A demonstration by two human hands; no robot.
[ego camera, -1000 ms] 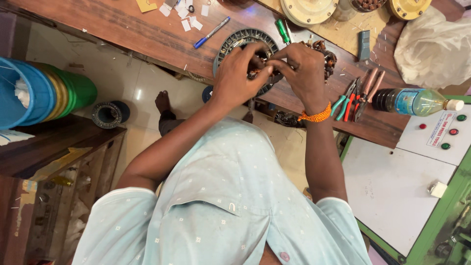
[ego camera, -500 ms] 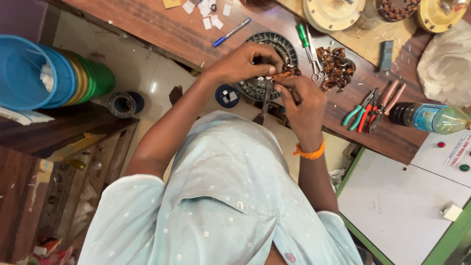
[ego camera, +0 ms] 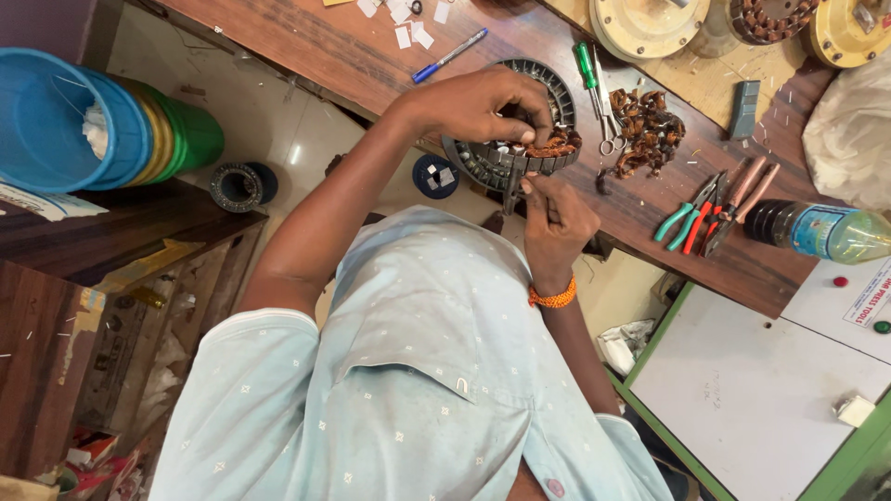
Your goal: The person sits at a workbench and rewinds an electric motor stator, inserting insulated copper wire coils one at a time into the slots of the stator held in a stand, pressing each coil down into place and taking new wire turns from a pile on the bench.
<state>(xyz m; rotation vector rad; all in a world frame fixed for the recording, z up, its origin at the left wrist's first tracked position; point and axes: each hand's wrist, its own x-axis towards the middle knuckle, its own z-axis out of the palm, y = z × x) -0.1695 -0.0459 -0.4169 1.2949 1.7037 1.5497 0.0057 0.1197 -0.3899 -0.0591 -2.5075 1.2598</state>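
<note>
A round dark motor stator (ego camera: 560, 85) lies at the near edge of a wooden bench (ego camera: 306, 46). Brown copper winding (ego camera: 555, 145) sits in its near side. My left hand (ego camera: 483, 102) rests over the stator, fingertips pinching the copper winding. My right hand (ego camera: 554, 218), with an orange bead bracelet at the wrist, is just below the stator's near rim. Its fingers are closed on a thin dark tool (ego camera: 512, 188) that points up at the ring.
A heap of pulled copper wire (ego camera: 645, 121), scissors (ego camera: 608, 125), a green screwdriver (ego camera: 585, 67), several pliers (ego camera: 710, 209), a plastic bottle (ego camera: 821, 232) and a blue pen (ego camera: 450, 54) lie on the bench. Stacked buckets (ego camera: 83, 121) stand at the left, a white panel (ego camera: 742, 390) at the lower right.
My right hand has dropped from the top of the stator to its near rim. My left hand has stayed on the winding. The view has shifted slightly.
</note>
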